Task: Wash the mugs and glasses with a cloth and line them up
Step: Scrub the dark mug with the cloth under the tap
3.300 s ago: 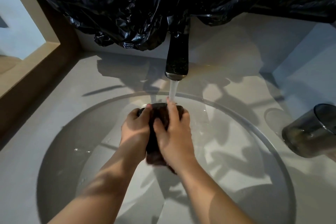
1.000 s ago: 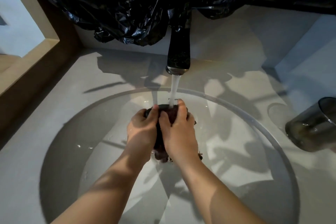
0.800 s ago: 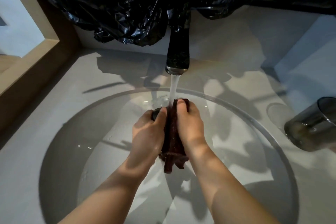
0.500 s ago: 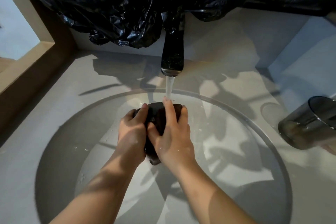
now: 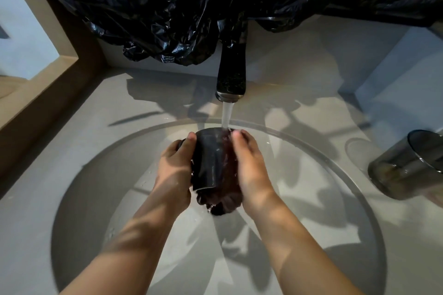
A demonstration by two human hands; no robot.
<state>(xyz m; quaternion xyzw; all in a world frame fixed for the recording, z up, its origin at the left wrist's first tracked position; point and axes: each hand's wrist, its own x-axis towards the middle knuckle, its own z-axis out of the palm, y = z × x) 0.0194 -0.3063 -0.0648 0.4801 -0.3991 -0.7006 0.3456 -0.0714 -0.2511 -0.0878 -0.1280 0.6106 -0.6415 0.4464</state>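
Note:
Over the middle of the round basin [image 5: 96,175] I hold a dark mug [image 5: 208,163], its mouth tilted away under the running water. My left hand [image 5: 173,170] grips the mug's left side. My right hand [image 5: 251,170] presses a dark reddish cloth [image 5: 225,199] against the mug's right side; the wet cloth hangs below the mug. A smoky grey glass [image 5: 407,165] stands on the counter at the right edge.
A dark faucet spout [image 5: 231,74] pours water just above the mug. Crumpled black plastic sheeting [image 5: 191,7] hangs across the back. A wooden frame [image 5: 48,74] borders the left side. The pale counter [image 5: 60,139] surrounds the basin.
My right hand slid from over the mug's front to its right side, uncovering the mug's dark wall. The cloth now bunches lower, under the mug.

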